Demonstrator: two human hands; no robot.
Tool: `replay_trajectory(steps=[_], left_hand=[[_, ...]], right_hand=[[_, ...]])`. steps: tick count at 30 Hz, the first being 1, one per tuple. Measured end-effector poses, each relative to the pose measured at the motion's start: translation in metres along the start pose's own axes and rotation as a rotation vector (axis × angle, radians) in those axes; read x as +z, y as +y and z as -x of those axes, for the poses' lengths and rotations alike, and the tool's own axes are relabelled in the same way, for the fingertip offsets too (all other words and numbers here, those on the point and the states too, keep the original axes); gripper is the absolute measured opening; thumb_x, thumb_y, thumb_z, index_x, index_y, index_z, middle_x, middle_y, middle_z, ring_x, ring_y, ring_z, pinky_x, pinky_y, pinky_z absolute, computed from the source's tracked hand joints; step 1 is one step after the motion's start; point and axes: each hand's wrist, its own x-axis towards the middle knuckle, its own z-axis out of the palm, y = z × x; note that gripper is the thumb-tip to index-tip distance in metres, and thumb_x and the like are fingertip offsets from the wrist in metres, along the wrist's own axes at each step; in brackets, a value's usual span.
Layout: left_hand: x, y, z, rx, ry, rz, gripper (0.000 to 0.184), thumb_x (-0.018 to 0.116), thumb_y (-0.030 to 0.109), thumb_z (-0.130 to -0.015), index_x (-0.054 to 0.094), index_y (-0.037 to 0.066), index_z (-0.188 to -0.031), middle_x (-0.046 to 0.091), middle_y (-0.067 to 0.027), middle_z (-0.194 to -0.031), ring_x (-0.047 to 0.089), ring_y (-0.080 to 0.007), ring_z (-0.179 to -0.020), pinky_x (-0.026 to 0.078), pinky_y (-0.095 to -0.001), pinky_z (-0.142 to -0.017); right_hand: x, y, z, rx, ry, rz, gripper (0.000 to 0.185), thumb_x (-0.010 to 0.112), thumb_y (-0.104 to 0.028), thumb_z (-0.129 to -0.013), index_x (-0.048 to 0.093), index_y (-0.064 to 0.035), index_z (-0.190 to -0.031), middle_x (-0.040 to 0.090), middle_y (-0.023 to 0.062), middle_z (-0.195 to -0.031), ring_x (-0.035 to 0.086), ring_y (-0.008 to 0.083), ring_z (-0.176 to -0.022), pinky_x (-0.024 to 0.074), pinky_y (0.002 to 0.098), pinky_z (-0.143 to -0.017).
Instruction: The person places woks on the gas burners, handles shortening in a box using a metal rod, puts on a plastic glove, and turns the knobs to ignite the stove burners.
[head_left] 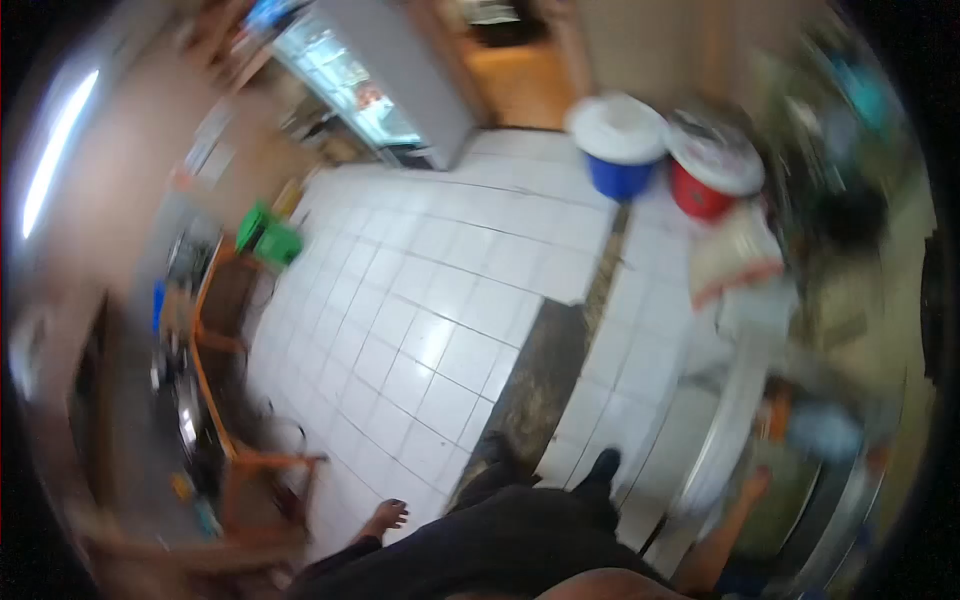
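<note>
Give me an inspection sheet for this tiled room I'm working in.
Surface: white tiled floor with a dark rectangular strip and some glare.
Job's things: blurred white curved object nearest the right hand.
Clutter: green plastic bin, white-lidded blue bucket, white-lidded red bucket, pale sack.
Grippers: left hand open, empty; right hand too blurred to judge.
Cables: too blurred to tell.
Surroundings: lit glass-fronted fridge, orange frame.

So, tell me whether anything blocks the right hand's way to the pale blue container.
Nothing visible stands between the right hand and the pale blue container. A blurred orange item sits beside the container, apparently off the direct line.
</note>
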Motion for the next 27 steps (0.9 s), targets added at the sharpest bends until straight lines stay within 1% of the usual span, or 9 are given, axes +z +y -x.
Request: replay_trajectory(steps=[2, 6, 10, 11, 12, 14, 19, 25, 27], left_hand=[[-0.012, -0.010, -0.025, -0.137, 0.062, 0.228, 0.034, 0.045, 0.028, -0.087, 0.047, 0.006, -0.113, 0.060, -0.0112, -0.097, 0.059, -0.0232, -0.074, 0.049, -0.0379, -0.060], [0.004, -0.011, -0.047, -0.119, 0.041, 0.246, 0.036, 0.045, 0.029, -0.087, 0.047, 0.005, -0.113, 0.059, -0.0118, -0.099, 0.059, -0.0212, -0.076, 0.049, -0.0363, -0.060], [-0.005, -0.018, -0.141, 0.115, 0.065, 0.046, 0.035, 0.047, 0.030, -0.086, 0.053, 0.000, -0.103, 0.060, -0.0145, -0.091, 0.058, -0.0247, -0.071, 0.047, -0.0366, -0.056], [0.022, -0.039, -0.227, 0.117, -0.021, 0.221, 0.036, 0.049, 0.034, -0.084, 0.057, -0.002, -0.089, 0.061, -0.0141, -0.077, 0.057, -0.0237, -0.064, 0.045, -0.0365, -0.055], [-0.022, 0.015, -0.193, 0.226, -0.010, 0.055, 0.036, 0.050, 0.035, -0.082, 0.059, 0.000, -0.080, 0.060, -0.0126, -0.069, 0.056, -0.0220, -0.059, 0.045, -0.0360, -0.054], [-0.057, 0.060, -0.218, 0.419, 0.188, 0.266, 0.032, 0.051, 0.033, -0.079, 0.059, 0.003, -0.082, 0.059, -0.0098, -0.069, 0.055, -0.0184, -0.060, 0.045, -0.0330, -0.056], [-0.206, 0.149, -0.233, 0.561, 0.254, 0.652, 0.032, 0.048, 0.026, -0.084, 0.053, -0.001, -0.100, 0.059, -0.0108, -0.084, 0.057, -0.0180, -0.072, 0.046, -0.0297, -0.062], [-0.321, 0.049, -0.339, 0.299, 0.411, 0.910, 0.025, 0.049, 0.022, -0.083, 0.054, -0.001, -0.090, 0.058, -0.0073, -0.076, 0.053, -0.0139, -0.061, 0.043, -0.0266, -0.050], [-0.349, 0.011, -0.323, 0.140, 0.483, 1.090, 0.018, 0.043, 0.017, -0.082, 0.051, 0.001, -0.077, 0.054, -0.0065, -0.065, 0.048, -0.0123, -0.048, 0.038, -0.0251, -0.039]], right_hand=[[-0.046, -0.130, -0.012, 0.217, 0.164, -0.732, 0.023, 0.046, -0.011, -0.086, 0.053, 0.0007, -0.105, 0.054, 0.0152, -0.106, 0.053, 0.0264, -0.095, 0.0425, 0.0313, -0.081], [-0.093, -0.305, -0.004, -0.241, 0.080, -0.784, 0.015, 0.044, -0.008, -0.087, 0.052, -0.0012, -0.098, 0.054, 0.0104, -0.097, 0.054, 0.0191, -0.085, 0.0457, 0.0289, -0.073], [-0.017, -0.442, 0.039, -0.449, -0.579, -1.005, 0.015, 0.044, -0.014, -0.087, 0.051, -0.0067, -0.098, 0.054, 0.0064, -0.087, 0.053, 0.0150, -0.073, 0.0458, 0.0285, -0.063], [-0.006, -0.460, 0.057, -0.254, -0.910, -0.966, 0.016, 0.042, -0.017, -0.087, 0.050, -0.0073, -0.098, 0.053, 0.0062, -0.085, 0.053, 0.0159, -0.068, 0.0465, 0.0315, -0.054], [0.012, -0.486, 0.073, -0.248, -1.022, -0.540, 0.020, 0.048, -0.007, -0.078, 0.050, -0.0111, -0.097, 0.055, 0.0053, -0.084, 0.054, 0.0154, -0.064, 0.0455, 0.0294, -0.050], [-0.003, -0.550, 0.132, -0.186, -1.218, -0.216, 0.020, 0.046, -0.011, -0.081, 0.050, -0.0110, -0.100, 0.056, 0.0053, -0.088, 0.055, 0.0159, -0.061, 0.0447, 0.0290, -0.047], [0.010, -0.662, 0.188, -0.071, -1.197, -0.041, 0.022, 0.045, -0.023, -0.084, 0.050, -0.0108, -0.102, 0.056, 0.0053, -0.090, 0.056, 0.0173, -0.067, 0.0458, 0.0359, -0.055], [0.078, -0.858, 0.231, -0.117, -0.996, -0.027, 0.021, 0.046, -0.022, -0.083, 0.054, -0.0093, -0.097, 0.058, 0.0054, -0.087, 0.058, 0.0236, -0.074, 0.0456, 0.0432, -0.061], [0.185, -0.951, 0.220, -1.542, -0.513, 0.739, 0.012, 0.055, -0.018, -0.070, 0.062, -0.0078, -0.070, 0.061, 0.0157, -0.075, 0.060, 0.0277, -0.072, 0.0466, 0.0418, -0.064]])
